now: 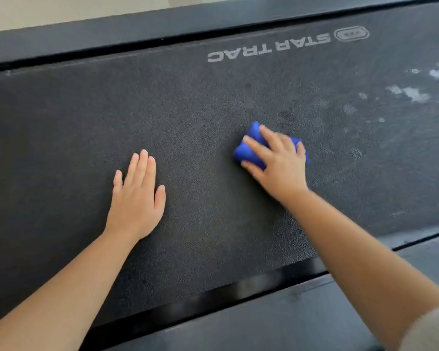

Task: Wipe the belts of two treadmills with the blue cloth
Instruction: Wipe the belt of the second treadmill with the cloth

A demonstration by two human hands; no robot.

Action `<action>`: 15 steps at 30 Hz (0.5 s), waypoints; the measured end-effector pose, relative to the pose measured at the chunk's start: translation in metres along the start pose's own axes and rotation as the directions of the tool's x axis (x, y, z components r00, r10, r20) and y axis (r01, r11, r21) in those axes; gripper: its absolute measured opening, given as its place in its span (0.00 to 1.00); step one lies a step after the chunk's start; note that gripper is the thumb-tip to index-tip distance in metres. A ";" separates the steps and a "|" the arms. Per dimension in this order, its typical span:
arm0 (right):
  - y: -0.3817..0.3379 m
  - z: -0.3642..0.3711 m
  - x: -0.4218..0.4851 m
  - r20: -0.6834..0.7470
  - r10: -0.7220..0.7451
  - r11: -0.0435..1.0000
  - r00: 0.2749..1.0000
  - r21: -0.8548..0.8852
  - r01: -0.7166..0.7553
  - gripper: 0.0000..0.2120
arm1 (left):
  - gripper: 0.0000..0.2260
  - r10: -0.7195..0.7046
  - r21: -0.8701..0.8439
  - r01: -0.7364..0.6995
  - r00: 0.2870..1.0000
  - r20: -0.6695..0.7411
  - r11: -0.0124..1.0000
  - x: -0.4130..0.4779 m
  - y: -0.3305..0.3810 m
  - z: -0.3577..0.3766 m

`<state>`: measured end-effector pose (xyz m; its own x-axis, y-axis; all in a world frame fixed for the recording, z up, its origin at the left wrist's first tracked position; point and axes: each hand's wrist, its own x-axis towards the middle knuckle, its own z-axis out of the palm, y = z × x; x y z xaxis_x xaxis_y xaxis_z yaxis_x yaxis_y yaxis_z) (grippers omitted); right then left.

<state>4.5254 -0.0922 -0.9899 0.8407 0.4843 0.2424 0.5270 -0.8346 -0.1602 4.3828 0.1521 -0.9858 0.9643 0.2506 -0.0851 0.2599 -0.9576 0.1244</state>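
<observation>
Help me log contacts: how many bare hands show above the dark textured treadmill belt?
2: left hand flat on the belt, right hand gripping the crumpled blue cloth.

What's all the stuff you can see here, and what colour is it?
dark grey textured treadmill belt: one, dark grey, fills the middle
white STAR TRAC logo: one, white, upside down on the belt
whitish smudges: several, white, on the belt at right
black side rails: two, black, along the belt's edges
bunched blue cloth: one, blue, on the belt
pale floor: one strip, beige, top left
pale sleeve: one, off-white, bottom right corner
left hand: one, flat on the belt
right hand: one, grips the cloth
</observation>
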 end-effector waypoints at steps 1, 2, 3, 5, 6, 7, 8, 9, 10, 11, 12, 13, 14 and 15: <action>0.008 -0.001 0.013 0.010 0.069 0.998 0.998 -0.008 -0.069 0.23 | 0.26 -0.004 -0.013 0.004 1.000 0.001 1.000 0.000 0.000 0.000; 0.012 0.000 0.023 0.034 0.120 0.993 0.992 -0.002 -0.120 0.23 | 0.26 -0.009 -0.023 0.009 1.000 -0.002 1.000 0.000 0.000 0.000; 0.014 0.002 0.028 0.043 0.149 0.989 0.988 0.008 -0.149 0.22 | 0.26 -0.012 -0.026 0.012 1.000 -0.004 1.000 0.000 0.001 0.000; 0.009 0.002 0.020 0.010 0.156 0.988 0.988 0.007 -0.156 0.22 | 0.26 -0.012 -0.019 0.012 1.000 0.001 1.000 0.000 0.001 -0.001; 0.003 0.002 0.008 -0.025 0.157 0.988 0.987 0.001 -0.157 0.22 | 0.26 -0.014 -0.017 0.014 1.000 0.004 1.000 -0.001 0.001 -0.001; -0.005 0.001 -0.009 -0.049 0.165 0.986 0.985 0.002 -0.165 0.23 | 0.26 -0.016 -0.018 0.016 1.000 0.006 1.000 0.000 0.001 -0.001; -0.014 -0.001 -0.030 -0.069 0.170 0.985 0.983 0.002 -0.171 0.24 | 0.26 -0.017 -0.017 0.017 1.000 0.008 1.000 0.000 0.001 -0.002; -0.025 -0.003 -0.053 -0.083 0.172 0.985 0.981 -0.002 -0.173 0.23 | 0.26 -0.021 -0.013 0.021 1.000 0.013 1.000 0.000 0.002 -0.002; -0.036 -0.005 -0.074 -0.105 0.165 0.986 0.981 -0.005 -0.167 0.22 | 0.26 -0.023 -0.005 0.023 1.000 0.021 1.000 0.000 0.002 -0.003; -0.046 -0.008 -0.091 -0.123 0.151 0.988 0.981 -0.009 -0.153 0.22 | 0.26 -0.026 -0.002 0.026 0.999 0.026 1.000 0.000 0.002 -0.003; -0.052 -0.009 -0.104 -0.128 0.133 0.991 0.983 -0.011 -0.135 0.21 | 0.26 -0.027 -0.004 0.027 0.999 0.027 1.000 -0.001 0.002 -0.004; -0.055 -0.010 -0.110 -0.123 0.111 0.994 0.986 -0.012 -0.113 0.21 | 0.26 -0.026 -0.009 0.026 0.999 0.026 1.000 -0.001 0.002 -0.004; -0.053 -0.012 -0.111 -0.115 0.081 0.997 0.990 -0.008 -0.082 0.20 | 0.26 -0.025 -0.013 0.025 0.999 0.025 1.000 -0.001 0.002 -0.004; -0.048 -0.013 -0.106 -0.104 0.047 0.999 0.993 -0.003 -0.048 0.20 | 0.26 -0.026 -0.015 0.026 0.999 0.024 1.000 -0.001 0.002 -0.004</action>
<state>4.4093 -0.1073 -0.9960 0.8472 0.4142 0.3328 0.4857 -0.8577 -0.1689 4.3830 0.1501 -0.9817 0.9558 0.2720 -0.1120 0.2860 -0.9484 0.1372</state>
